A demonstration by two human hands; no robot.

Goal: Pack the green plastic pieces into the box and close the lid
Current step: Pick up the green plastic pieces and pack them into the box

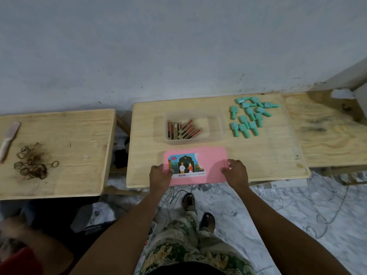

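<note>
Several green plastic pieces (pixel 250 116) lie scattered at the back right of the middle wooden table (pixel 268 155). A clear plastic box (pixel 215 126) stands open at the table's middle, with several red and brown sticks (pixel 183 129) inside. Its pink lid (pixel 210 161), bearing a colourful sticker, lies flat at the table's front edge. My left hand (pixel 159 175) grips the lid's left edge. My right hand (pixel 236 172) grips its right edge.
A second wooden table (pixel 65 135) to the left carries a pile of brown rubber bands (pixel 32 163) and a pale comb (pixel 9 141). Another board (pixel 327 135) adjoins on the right. Cables lie on the marble floor below, near my sandalled feet.
</note>
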